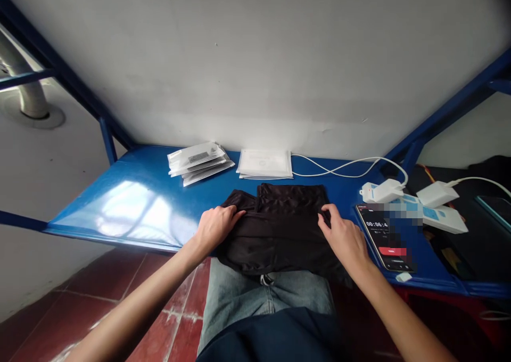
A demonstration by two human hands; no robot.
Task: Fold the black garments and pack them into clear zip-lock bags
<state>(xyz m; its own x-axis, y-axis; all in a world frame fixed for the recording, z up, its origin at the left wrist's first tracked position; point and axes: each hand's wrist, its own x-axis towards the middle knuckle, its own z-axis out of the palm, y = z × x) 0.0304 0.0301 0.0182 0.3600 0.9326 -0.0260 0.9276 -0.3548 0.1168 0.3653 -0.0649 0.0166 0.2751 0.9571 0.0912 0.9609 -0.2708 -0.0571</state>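
Observation:
A black garment (275,239) of thin, slightly shiny cloth lies across the blue tabletop's front edge and hangs over my lap. Its far part is folded over into a flap with a raised seam; which kind of garment it is, I cannot tell. My left hand (217,226) pinches the cloth at its left edge, thumb pointing inward. At the right edge, my right hand (342,234) has thumb and forefinger closed on the fabric. Right beside that hand lies a phone (375,239) with a timer on its screen.
Several white packets (197,162) are piled at the back left, near a flat white stack (265,163) against the wall. On the right, white cables run to chargers (385,190) in a power strip (447,221). Blue metal bars (459,104) frame both sides of the table (159,165).

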